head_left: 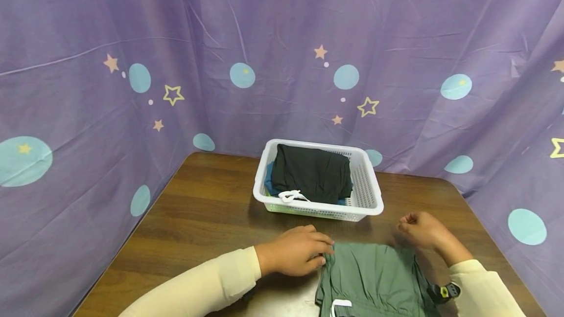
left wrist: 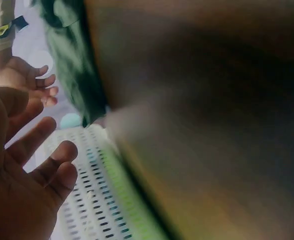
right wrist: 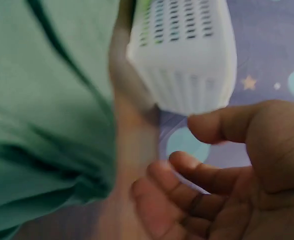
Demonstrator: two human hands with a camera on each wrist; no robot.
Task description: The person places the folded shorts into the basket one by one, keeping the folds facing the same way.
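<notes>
Green drawstring shorts (head_left: 374, 273) lie on the table at the front, their gathered waistband and white cord (head_left: 341, 303) at the bottom edge of the head view. My left hand (head_left: 297, 251) is at their far left corner, fingertips right at the cloth edge; in the left wrist view its fingers are loosely bent with nothing in them. Just beyond the far right corner, my right hand (head_left: 423, 231) hovers. The right wrist view shows its thumb and fingers (right wrist: 207, 172) apart, holding nothing, beside the green cloth (right wrist: 52, 110).
Behind the shorts stands a white perforated basket (head_left: 326, 210). Inside it are a folded black garment (head_left: 315, 172) with a white cord and a blue cloth (head_left: 269, 180). The brown wooden table (head_left: 198, 199) meets a purple patterned curtain (head_left: 286, 38) at the back and sides.
</notes>
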